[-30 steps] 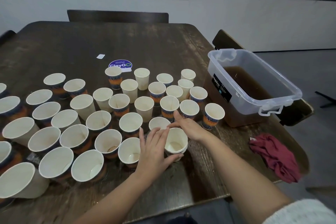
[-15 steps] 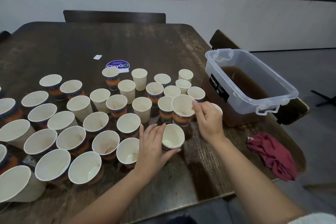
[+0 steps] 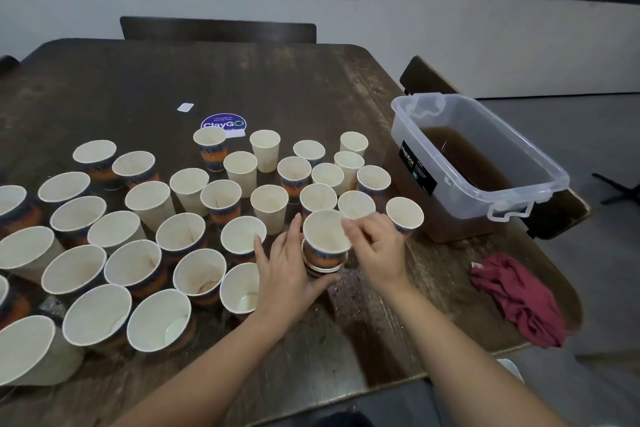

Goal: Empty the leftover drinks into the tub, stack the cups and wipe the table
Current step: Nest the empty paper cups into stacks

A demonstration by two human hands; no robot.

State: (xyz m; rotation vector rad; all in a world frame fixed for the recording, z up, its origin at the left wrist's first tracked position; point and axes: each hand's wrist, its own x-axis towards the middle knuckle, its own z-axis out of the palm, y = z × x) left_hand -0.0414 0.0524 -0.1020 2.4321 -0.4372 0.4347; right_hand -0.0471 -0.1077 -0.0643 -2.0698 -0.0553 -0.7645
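Left hand (image 3: 287, 274) grips cup stack (image 3: 323, 262); right hand (image 3: 375, 246) pinches top cup (image 3: 325, 230)

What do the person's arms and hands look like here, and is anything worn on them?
Both forearms are bare. The left hand and right hand wear no gloves, and no rings, watch or bracelet can be seen. No sleeve shows in this frame.

Two bare forearms enter from the bottom edge. Left hand (image 3: 287, 274) and right hand (image 3: 375, 246): no gloves, rings, watch or wristbands visible. No sleeves in view on either arm up to the frame edge. Nails short, unpainted as far as visible. Right hand slightly motion-blurred; finer detail not readable.
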